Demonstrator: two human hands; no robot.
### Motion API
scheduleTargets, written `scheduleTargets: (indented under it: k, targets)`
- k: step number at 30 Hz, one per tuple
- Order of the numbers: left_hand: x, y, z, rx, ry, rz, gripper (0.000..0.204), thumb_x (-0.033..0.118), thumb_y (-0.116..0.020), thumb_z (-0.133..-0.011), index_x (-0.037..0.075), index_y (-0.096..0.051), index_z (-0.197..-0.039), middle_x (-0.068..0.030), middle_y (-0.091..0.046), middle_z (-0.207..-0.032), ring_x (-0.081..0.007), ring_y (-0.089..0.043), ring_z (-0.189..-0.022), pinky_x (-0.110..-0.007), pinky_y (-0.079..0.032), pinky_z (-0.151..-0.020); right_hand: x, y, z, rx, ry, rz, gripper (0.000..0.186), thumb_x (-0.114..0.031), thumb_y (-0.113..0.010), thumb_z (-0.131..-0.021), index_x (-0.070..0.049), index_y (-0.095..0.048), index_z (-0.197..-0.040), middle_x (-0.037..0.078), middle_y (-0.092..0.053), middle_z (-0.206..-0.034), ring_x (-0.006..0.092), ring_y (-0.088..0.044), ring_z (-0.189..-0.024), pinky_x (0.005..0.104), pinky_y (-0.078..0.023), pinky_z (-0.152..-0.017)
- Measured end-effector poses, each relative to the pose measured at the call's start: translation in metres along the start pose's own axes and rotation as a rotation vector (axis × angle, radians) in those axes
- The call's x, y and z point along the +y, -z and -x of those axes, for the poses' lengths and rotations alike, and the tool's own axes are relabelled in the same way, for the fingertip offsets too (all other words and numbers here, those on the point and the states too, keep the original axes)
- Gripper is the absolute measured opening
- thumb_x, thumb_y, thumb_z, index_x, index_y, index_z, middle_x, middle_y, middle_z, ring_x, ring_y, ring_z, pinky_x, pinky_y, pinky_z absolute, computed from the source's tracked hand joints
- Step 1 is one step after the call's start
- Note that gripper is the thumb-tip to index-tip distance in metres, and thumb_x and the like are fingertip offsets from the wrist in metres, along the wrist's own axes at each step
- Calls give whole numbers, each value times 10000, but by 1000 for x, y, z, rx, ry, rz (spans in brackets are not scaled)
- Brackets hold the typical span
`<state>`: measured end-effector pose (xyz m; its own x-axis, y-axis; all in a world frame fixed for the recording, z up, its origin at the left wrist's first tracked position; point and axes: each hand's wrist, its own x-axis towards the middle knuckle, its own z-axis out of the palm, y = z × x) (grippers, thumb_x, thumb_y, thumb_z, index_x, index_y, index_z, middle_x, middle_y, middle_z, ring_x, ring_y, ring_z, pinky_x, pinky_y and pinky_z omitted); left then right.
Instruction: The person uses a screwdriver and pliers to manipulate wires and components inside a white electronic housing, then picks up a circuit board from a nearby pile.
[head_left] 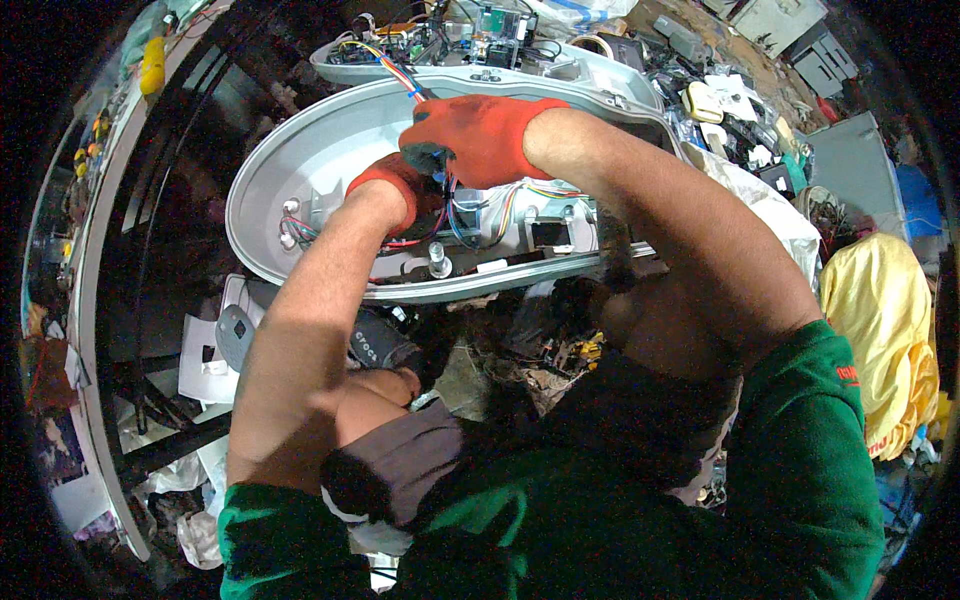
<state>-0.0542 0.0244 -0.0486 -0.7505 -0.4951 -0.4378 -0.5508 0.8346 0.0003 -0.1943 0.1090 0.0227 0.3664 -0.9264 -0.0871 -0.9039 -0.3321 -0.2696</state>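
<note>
Head view is showing both red-gloved hands working inside a grey shell point(290, 160): left hand point(392, 190) is reaching among coloured wires point(470, 215), its fingers hidden so grip cannot be told, right hand point(480, 135) is curling fingers over them.

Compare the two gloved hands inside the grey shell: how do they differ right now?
The right hand sits higher, back fully visible, gripping coloured wires. The left hand is lower, deeper in the grey shell, partly hidden under the right. Both wear red-orange gloves.
</note>
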Motion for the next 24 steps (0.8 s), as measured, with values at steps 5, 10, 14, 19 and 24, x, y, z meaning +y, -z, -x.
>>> scheduleTargets:
  k: [5,10,14,19,24]
  targets:
    - [11,12,3,-73,56,-2,367,403,-581,-844,142,-670,-1086,-114,-642,-1169,-289,-606,-1081,-392,-487,-910,1,7,2,-44,-293,107,379,-241,-581,-845,-73,-560,-1185,177,-634,-1081,373,-602,-1041,450,-493,-871]
    - [-14,-20,-12,-2,0,18,366,380,-623,-829,142,-653,-1106,-108,-666,-1105,-308,-619,-1041,-400,-498,-882,-2,2,0,-17,79,26,386,-140,-610,-751,-97,-589,-1133,179,-617,-1132,364,-593,-1081,445,-484,-911]
    - [-7,-14,-20,-17,21,118,408,375,-631,-813,118,-619,-1131,-146,-667,-1078,-328,-623,-1017,-404,-496,-873,13,-7,13,122,37,-6,345,-186,-597,-800,-95,-580,-1132,180,-618,-1125,369,-592,-1077,447,-484,-910]
    - [-6,7,-2,71,-86,164,410,331,-646,-795,68,-602,-1106,-190,-668,-1040,-348,-631,-985,-408,-492,-874,1,18,17,74,-253,29,400,-289,-589,-859,-111,-523,-1211,183,-610,-1121,368,-596,-1058,436,-474,-916]
    - [-10,10,5,194,-73,419,423,278,-681,-780,63,-601,-1136,-174,-675,-1039,-338,-639,-984,-379,-494,-868,18,15,20,397,-191,-79,435,-310,-610,-802,-106,-588,-1186,184,-665,-1022,355,-632,-971,420,-490,-875]
